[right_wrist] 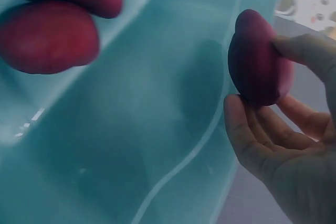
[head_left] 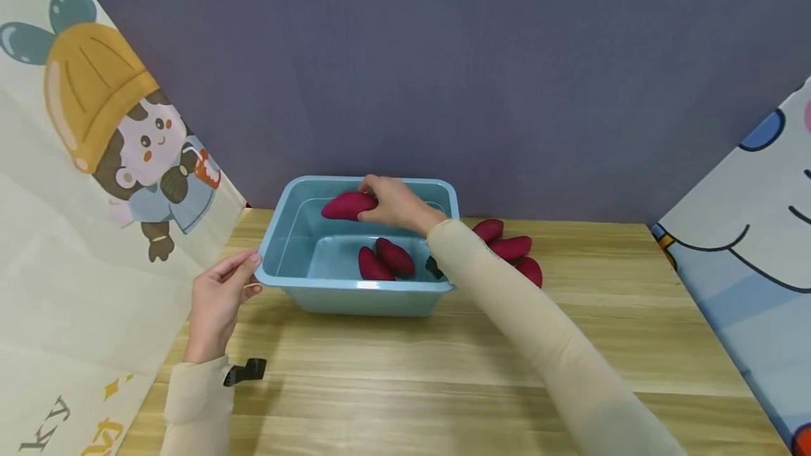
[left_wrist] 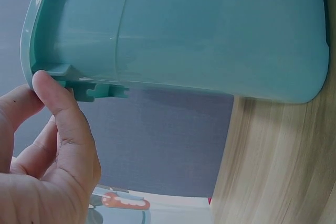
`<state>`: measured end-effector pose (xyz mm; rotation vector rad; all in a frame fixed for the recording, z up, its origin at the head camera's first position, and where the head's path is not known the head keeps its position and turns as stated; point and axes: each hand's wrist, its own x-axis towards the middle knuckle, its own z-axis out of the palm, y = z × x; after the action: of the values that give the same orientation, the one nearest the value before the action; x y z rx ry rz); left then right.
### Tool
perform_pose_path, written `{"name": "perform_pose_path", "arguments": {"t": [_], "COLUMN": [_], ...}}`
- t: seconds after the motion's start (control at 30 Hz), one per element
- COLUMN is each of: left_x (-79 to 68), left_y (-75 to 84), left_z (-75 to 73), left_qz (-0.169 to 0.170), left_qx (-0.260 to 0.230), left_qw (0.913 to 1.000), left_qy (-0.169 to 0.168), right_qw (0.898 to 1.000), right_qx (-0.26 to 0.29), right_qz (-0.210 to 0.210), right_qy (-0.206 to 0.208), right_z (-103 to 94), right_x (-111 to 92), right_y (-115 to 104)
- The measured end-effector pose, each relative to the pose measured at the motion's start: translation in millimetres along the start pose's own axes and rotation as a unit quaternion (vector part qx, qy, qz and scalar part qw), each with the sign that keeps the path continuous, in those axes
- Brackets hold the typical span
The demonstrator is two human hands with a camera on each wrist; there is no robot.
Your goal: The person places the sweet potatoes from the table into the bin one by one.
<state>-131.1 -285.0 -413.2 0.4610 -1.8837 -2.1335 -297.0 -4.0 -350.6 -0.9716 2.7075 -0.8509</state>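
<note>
A light-blue plastic tub (head_left: 355,286) stands on the table against the dark backdrop. My left hand (head_left: 218,298) pinches the tub's left rim at the near corner; the left wrist view shows the thumb (left_wrist: 58,95) on the rim's outer side. Over the back of the tub's inside, my right hand (head_left: 400,204) holds a dark-red sweet potato (head_left: 347,206) by one end, between thumb and fingers. Two more sweet potatoes (head_left: 394,257) lie side by side on the tub's floor, towards the front.
To the right of the tub, three sweet potatoes (head_left: 510,248) lie on the wooden table (head_left: 393,378), partly behind my right forearm. A dark backdrop (head_left: 443,76) rises behind, and cartoon-printed sheets (head_left: 82,231) flank the table on both sides.
</note>
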Motion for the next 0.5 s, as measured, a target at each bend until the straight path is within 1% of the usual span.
{"name": "perform_pose_path", "arguments": {"t": [0.1, 0.17, 0.37, 0.5], "left_x": [-0.8, -1.4, -2.1, -1.7], "left_y": [1.7, 2.6, 2.9, 3.2], "left_z": [-1.3, -2.3, -8.6, -9.6], "left_qz": [-0.001, -0.003, -0.003, -0.006], "left_qx": [0.002, 0.003, 0.004, 0.008], "left_qw": [1.0000, 1.0000, 0.9999, 0.9999], "left_qy": [-0.004, -0.006, -0.011, -0.008], "right_qw": [1.000, 0.999, 0.999, 1.000], "right_qx": [-0.021, -0.025, -0.024, -0.004], "right_qz": [0.012, 0.016, 0.028, 0.029], "right_qy": [-0.011, -0.012, -0.005, 0.007], "right_z": [5.8, 7.5, 11.4, 10.6], "right_x": [0.3, -0.6, -4.4, -4.2], "right_y": [1.3, 0.7, -3.8, -3.4]}}
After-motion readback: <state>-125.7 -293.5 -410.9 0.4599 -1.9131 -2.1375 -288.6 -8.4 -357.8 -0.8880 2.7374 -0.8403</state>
